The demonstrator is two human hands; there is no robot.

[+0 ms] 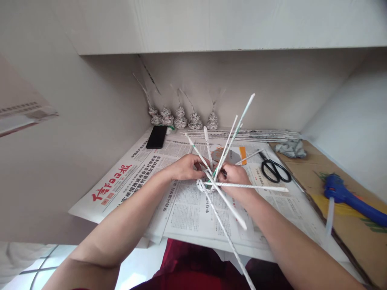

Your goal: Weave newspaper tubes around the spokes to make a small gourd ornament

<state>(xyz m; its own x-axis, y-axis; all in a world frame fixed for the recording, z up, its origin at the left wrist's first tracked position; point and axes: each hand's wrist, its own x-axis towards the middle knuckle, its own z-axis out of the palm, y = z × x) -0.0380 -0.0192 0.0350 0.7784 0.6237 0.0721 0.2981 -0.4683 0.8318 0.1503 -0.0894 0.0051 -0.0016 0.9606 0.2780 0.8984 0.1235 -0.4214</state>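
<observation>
Between my two hands is a small round weaving of rolled-paper strips [200, 185], with several long paper sticks [227, 203] fanning out from it in different directions. My left hand [190, 166] is closed on the weaving's left side, fingers bent toward its middle. From the right, my right hand [233, 175] grips the weaving with curled fingers, which are partly hidden behind the sticks. One stick [254, 186] points right across my right wrist, and others rise up and away. The weaving sits just above newspaper [190, 211] spread on the table.
Several woven gourd-shaped paper pieces [195, 121] stand along the back wall. A black phone [156, 137] lies at left. Loose paper sticks [256, 135] lie at the back. Black scissors [275, 170], a grey crumpled cloth [292, 148] and a blue glue gun [344, 193] on cardboard [356, 237] are at right.
</observation>
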